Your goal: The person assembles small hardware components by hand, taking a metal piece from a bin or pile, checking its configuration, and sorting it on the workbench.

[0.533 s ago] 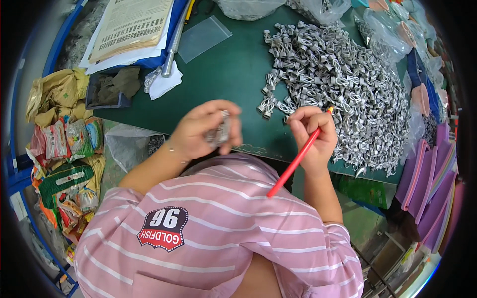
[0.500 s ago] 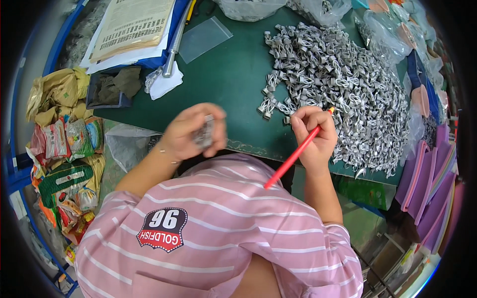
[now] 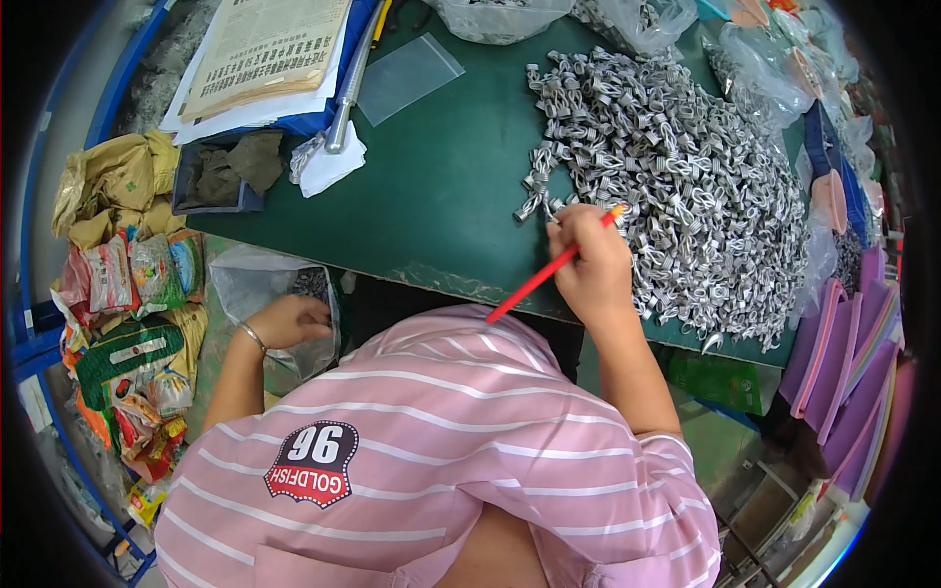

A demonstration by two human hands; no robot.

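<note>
My left hand (image 3: 289,321) is down beside the table's near edge, at the mouth of a clear plastic bag (image 3: 257,284) with small grey metal pieces (image 3: 312,282) inside. Its fingers are loosely curled and apart, with nothing visible in them, though the palm is hidden. My right hand (image 3: 595,257) is closed round a slim red pen-like stick (image 3: 534,289) with a yellow tip pointing up. That hand rests at the left edge of a big pile of small silver-grey looped metal pieces (image 3: 676,186). Its fingertips are partly hidden, close to a few pieces at the pile's edge.
On the green tabletop (image 3: 441,167) lie a small clear bag (image 3: 410,78), a metal rod (image 3: 348,98), white paper (image 3: 331,169) and a stack of printed sheets (image 3: 260,59). A bin of dark cloth (image 3: 221,181) stands at the left corner. Filled plastic bags (image 3: 500,18) line the back.
My left hand has moved down and left from over the table edge to the bag; the metal pieces it held no longer show in it. My right hand shifted slightly left with the red stick.
</note>
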